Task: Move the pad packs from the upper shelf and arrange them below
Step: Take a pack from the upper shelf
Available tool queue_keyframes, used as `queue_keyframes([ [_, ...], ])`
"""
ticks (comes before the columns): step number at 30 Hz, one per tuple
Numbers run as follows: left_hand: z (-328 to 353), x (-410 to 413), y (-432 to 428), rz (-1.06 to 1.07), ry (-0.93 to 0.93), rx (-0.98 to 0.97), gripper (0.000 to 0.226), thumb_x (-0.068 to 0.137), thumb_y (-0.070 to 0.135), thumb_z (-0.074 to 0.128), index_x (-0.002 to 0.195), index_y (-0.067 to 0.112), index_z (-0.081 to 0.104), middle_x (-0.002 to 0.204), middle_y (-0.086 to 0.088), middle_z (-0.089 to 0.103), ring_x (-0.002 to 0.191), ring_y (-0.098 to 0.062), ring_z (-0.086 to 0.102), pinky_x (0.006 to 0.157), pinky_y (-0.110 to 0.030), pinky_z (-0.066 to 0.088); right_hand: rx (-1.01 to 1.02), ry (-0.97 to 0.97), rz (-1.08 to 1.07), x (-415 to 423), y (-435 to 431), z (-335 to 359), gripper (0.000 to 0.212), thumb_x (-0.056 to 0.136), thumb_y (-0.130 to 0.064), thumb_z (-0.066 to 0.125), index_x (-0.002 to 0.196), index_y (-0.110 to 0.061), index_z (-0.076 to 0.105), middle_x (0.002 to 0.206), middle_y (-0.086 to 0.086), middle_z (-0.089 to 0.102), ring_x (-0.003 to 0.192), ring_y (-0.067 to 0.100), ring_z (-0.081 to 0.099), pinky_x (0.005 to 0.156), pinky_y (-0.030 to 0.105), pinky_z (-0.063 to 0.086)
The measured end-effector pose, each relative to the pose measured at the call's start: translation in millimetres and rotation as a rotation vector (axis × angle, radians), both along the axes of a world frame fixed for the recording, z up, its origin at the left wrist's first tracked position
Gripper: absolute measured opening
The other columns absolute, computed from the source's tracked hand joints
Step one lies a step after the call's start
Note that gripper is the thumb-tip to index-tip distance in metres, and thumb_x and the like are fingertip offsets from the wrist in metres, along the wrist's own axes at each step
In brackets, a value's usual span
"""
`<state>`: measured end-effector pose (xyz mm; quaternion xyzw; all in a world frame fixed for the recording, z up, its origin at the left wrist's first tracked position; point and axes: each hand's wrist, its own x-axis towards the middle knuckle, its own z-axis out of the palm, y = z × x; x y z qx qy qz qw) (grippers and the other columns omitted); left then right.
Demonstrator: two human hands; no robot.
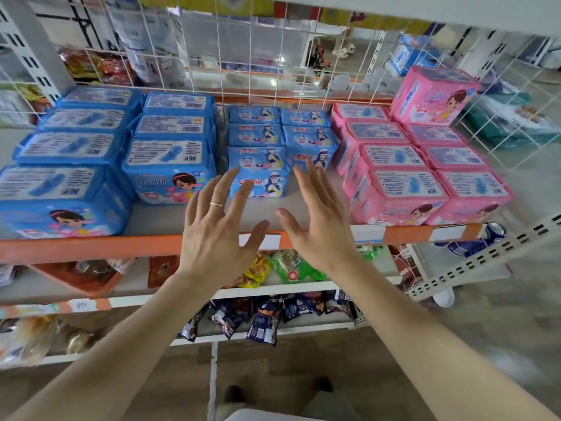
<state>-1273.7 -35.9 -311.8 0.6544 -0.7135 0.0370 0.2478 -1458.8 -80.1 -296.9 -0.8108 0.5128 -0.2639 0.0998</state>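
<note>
— What are your hands doing?
— Both are spread wide and hold nothing. My left hand (218, 226) and right hand (315, 220) face each other on either side of the front small blue pack (258, 177). I'd guess that's to squeeze it from both sides. I can't tell if my fingertips touch it.
— Where are the other packs?
— On the same shelf (91, 247), the one with the orange lip. The small ones sit in 2 columns, with the large blue packs (170, 171) to the left and the pink packs (397, 192) to the right. All are in tight rows back to the wire grid (252, 56), probably so they prop each other up.
— And below?
— Snack bags (291, 265) already lie there.
</note>
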Motion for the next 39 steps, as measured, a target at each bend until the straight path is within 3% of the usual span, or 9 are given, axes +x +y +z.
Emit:
queue_keyframes([
  [6,10,-12,33,0.036,-0.054,-0.026,0.068,0.093,0.057,0.044,0.148,0.018,0.042,0.162,-0.010,0.028,0.145,-0.038,0.029,0.118,-0.055,0.024,-0.051,0.044,0.047,-13,19,11,0.075,0.100,-0.053,0.046,0.160,-0.024,0.012,0.167,0.001,0.003,0.154,0.022,0.000,0.118,0.025,-0.011],
  [13,38,-60,69,0.113,-0.069,-0.042,0.066,0.093,0.058,0.042,0.148,0.020,0.043,0.163,-0.008,0.027,0.145,-0.038,0.029,0.117,-0.058,0.024,-0.071,-0.026,0.114,-60,51,34,0.070,0.096,-0.059,0.040,0.157,-0.028,0.022,0.167,-0.001,0.009,0.154,0.023,0.003,0.124,0.050,0.011],
  [17,51,-100,94,0.105,-0.067,-0.052,0.066,0.093,0.059,0.040,0.148,0.023,0.042,0.162,-0.005,0.028,0.146,-0.035,0.027,0.117,-0.059,0.024,-0.046,-0.063,0.136,-96,74,52,0.077,0.090,-0.066,0.032,0.157,-0.031,0.021,0.167,-0.006,0.005,0.154,0.019,-0.004,0.125,0.047,0.005],
  [22,63,-130,118,0.126,-0.080,-0.020,0.068,0.093,0.062,0.037,0.152,0.028,0.033,0.165,-0.001,0.022,0.149,-0.030,0.021,0.120,-0.055,0.018,-0.124,-0.076,0.141,-132,97,65,0.076,0.091,-0.065,0.035,0.157,-0.029,0.025,0.166,-0.007,0.009,0.154,0.021,0.000,0.124,0.050,0.011],
  [27,76,-150,135,0.123,-0.116,-0.059,0.066,0.094,0.060,0.042,0.150,0.026,0.037,0.162,-0.003,0.026,0.148,-0.029,0.024,0.118,-0.056,0.023,-0.174,-0.088,0.158,-151,110,81,0.074,0.091,-0.064,0.037,0.155,-0.026,0.031,0.166,-0.003,0.014,0.154,0.026,0.004,0.123,0.054,0.012],
  [32,101,-162,138,0.127,-0.116,-0.122,0.067,0.093,0.062,0.038,0.149,0.026,0.038,0.161,-0.001,0.028,0.148,-0.026,0.026,0.119,-0.055,0.021,-0.201,-0.095,0.182,-163,113,101,0.075,0.091,-0.066,0.036,0.156,-0.029,0.028,0.167,-0.006,0.010,0.155,0.022,-0.002,0.123,0.056,0.011],
  [39,137,-176,130,0.106,-0.137,-0.204,0.064,0.096,0.063,0.035,0.148,0.027,0.042,0.162,0.000,0.028,0.147,-0.028,0.029,0.116,-0.056,0.026,-0.275,-0.127,0.182,-179,108,134,0.076,0.091,-0.067,0.038,0.156,-0.030,0.025,0.166,-0.007,0.013,0.154,0.017,0.003,0.123,0.054,0.013],
])
